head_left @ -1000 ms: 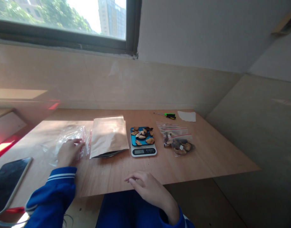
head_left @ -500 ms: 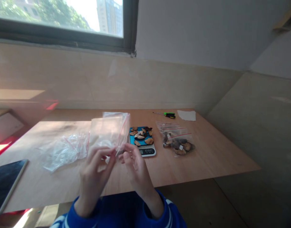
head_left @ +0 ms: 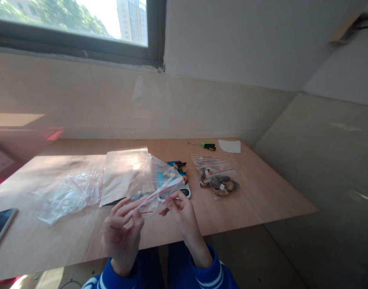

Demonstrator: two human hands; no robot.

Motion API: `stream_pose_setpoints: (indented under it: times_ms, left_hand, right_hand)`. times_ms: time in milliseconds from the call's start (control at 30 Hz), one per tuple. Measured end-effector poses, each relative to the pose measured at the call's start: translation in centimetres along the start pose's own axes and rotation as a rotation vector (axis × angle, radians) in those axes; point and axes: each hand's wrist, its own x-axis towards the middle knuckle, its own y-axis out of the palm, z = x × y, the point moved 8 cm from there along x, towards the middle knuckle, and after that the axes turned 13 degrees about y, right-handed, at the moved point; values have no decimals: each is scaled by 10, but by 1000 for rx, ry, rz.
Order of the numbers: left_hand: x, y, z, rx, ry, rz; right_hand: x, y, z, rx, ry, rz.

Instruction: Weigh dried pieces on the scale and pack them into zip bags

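A clear zip-lock bag with a red seal line hangs slanted between my hands, over the table. My left hand has fingers and thumb closed on its near left side. My right hand is pinched at the bag's right edge, close to the red seal. Behind the bag, partly covered by it, is a kitchen scale with a blue top. Dried brown slices, like mushroom pieces, lie on that scale. No contents show inside the held bag.
Filled zip-lock bags of brown slices lie right of the scale. Behind them are a screwdriver and white paper. To the left are a flat beige sheet, crumpled clear bags and a phone-like device.
The bag has swung from upright to a slant toward the right, now in front of the scale. My left hand has turned, and my right fingers have closed near the seal. The view has shifted right.
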Motion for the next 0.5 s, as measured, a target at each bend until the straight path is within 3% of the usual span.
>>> stream_pose_setpoints:
  times_ms: [100,200,267,333,400,500]
  left_hand:
    - [5,-16,-1,148,-39,-246]
    - [9,-23,3,240,-146,-335]
    - [6,-24,16,199,-260,-321]
    - [1,-22,31,114,-357,-273]
    - [-6,-20,41,60,-422,-226]
    - [-10,-16,45,46,-486,-176]
  right_hand:
    - [-5,3,-6,-104,20,24]
    - [-9,9,11,-336,-128,198]
    - [0,-1,28,-549,-307,220]
    - [24,-30,44,-725,-419,47]
    - [57,-55,48,-887,-417,-71]
    - [101,-69,34,-1100,-296,8]
